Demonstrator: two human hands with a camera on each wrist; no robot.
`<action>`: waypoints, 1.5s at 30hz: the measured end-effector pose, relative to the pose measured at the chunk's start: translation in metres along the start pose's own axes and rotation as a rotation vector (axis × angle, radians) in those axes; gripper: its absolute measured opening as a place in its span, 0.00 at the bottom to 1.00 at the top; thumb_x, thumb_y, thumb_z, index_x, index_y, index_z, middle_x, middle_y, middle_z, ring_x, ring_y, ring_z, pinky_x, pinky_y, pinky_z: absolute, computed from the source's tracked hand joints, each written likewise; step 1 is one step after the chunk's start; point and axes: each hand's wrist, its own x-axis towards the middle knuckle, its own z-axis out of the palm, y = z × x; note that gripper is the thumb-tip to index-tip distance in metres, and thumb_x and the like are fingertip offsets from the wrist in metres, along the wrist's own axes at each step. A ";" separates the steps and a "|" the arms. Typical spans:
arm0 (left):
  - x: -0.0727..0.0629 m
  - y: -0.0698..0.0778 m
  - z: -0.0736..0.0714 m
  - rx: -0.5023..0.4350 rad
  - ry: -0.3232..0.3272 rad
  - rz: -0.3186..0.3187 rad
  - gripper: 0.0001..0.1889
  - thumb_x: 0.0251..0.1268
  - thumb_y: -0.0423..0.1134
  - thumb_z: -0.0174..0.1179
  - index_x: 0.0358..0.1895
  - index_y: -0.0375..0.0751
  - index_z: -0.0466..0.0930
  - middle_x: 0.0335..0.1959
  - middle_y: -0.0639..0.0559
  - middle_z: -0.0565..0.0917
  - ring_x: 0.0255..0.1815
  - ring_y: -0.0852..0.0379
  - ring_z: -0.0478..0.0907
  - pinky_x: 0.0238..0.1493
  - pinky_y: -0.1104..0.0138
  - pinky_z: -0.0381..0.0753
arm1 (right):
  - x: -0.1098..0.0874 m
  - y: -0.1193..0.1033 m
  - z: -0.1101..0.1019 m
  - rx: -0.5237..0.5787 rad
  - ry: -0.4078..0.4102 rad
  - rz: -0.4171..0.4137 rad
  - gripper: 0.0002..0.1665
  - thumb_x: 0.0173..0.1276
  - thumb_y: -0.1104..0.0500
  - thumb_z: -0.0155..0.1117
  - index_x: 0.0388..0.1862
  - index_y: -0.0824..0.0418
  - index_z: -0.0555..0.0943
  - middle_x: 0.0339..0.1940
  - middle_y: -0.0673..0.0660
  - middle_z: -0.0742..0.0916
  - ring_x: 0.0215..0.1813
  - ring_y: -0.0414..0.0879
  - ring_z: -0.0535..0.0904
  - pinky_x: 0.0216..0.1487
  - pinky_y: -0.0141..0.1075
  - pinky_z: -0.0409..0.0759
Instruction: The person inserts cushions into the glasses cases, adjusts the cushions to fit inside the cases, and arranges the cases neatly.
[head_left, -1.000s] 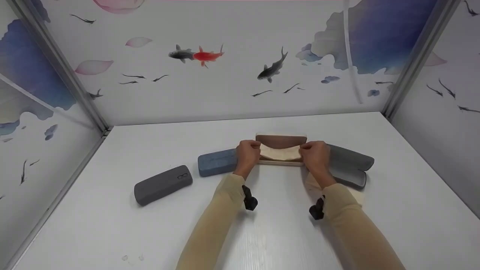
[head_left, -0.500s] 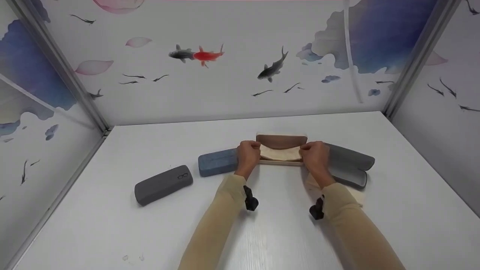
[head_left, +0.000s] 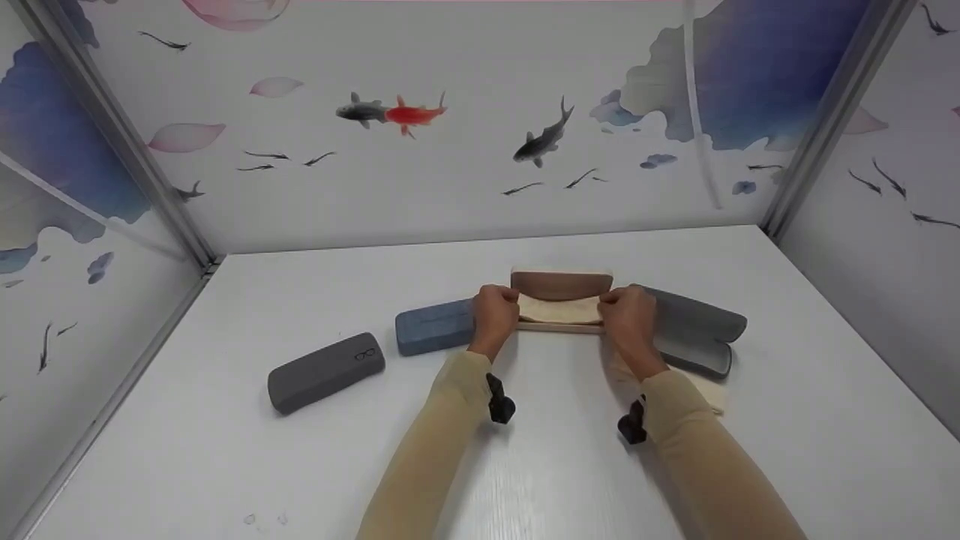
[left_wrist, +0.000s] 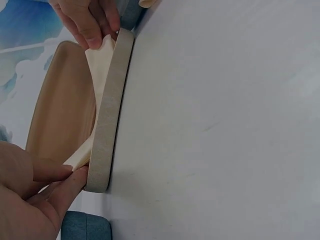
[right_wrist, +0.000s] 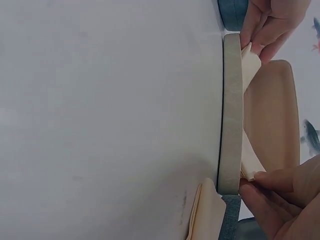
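Observation:
An open glasses case (head_left: 562, 283) with a brown lining stands at the back of the table, its lid raised behind. Across its lower half sags a folded cream cloth (head_left: 561, 310). My left hand (head_left: 495, 315) pinches the cloth's left end between thumb and fingers, as the left wrist view shows at the case's end. The other end is pinched by my right hand (head_left: 630, 319), and in the right wrist view the cloth (right_wrist: 252, 157) dips between both hands behind the pale front wall (right_wrist: 231, 115). Both hands stay right at the case's ends.
Left of my left hand lies a closed blue case (head_left: 435, 328). Farther left is a closed dark grey case (head_left: 326, 373) with a glasses mark. An open grey case (head_left: 697, 330) lies by my right hand, and another cream cloth (head_left: 709, 391) lies partly under my right forearm.

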 end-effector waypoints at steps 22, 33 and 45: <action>0.007 0.025 -0.016 0.140 0.085 -0.005 0.12 0.72 0.39 0.59 0.41 0.34 0.88 0.36 0.45 0.90 0.31 0.54 0.85 0.33 0.62 0.82 | 0.002 -0.014 -0.018 -0.041 0.014 0.001 0.29 0.81 0.49 0.50 0.35 0.71 0.86 0.22 0.59 0.84 0.24 0.45 0.74 0.25 0.33 0.67; 0.011 0.031 -0.012 0.081 -0.040 -0.139 0.26 0.79 0.49 0.48 0.16 0.48 0.63 0.11 0.58 0.61 0.12 0.62 0.59 0.15 0.69 0.58 | 0.006 -0.024 -0.012 -0.082 -0.114 0.155 0.31 0.81 0.39 0.41 0.23 0.59 0.69 0.17 0.50 0.70 0.21 0.42 0.67 0.22 0.34 0.64; 0.018 0.031 -0.012 0.079 -0.127 -0.112 0.26 0.79 0.56 0.46 0.29 0.39 0.77 0.22 0.51 0.75 0.23 0.58 0.71 0.27 0.66 0.73 | 0.008 -0.027 -0.009 -0.025 -0.173 0.223 0.38 0.80 0.35 0.37 0.45 0.70 0.76 0.32 0.56 0.75 0.35 0.48 0.73 0.32 0.36 0.69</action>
